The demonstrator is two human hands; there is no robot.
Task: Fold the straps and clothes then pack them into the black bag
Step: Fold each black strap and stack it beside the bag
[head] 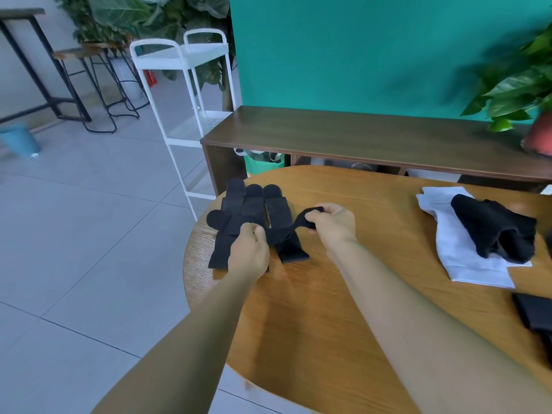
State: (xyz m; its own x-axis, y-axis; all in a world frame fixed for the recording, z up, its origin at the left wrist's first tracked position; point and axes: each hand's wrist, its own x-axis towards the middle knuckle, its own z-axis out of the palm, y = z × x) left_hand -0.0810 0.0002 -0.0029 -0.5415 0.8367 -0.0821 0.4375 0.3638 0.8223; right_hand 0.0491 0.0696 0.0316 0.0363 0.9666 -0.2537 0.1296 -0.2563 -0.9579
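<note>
Several black straps [254,210] with rounded ends lie side by side at the left edge of the round wooden table [343,294]. One black strap [286,231] is lifted between my hands. My left hand [249,249] pinches its near end above the pile. My right hand [331,224] grips its other end, which curls over my fingers. A black garment [493,228] lies crumpled on a white garment [466,258] at the table's right. A black item [534,318], perhaps the bag, is cut off at the right edge.
A dark wooden bench [358,132] stands behind the table against a green wall. A potted plant [519,85] sits on its right end. A white metal cart [179,85] stands to the left on the tiled floor, with stools [89,85] beyond.
</note>
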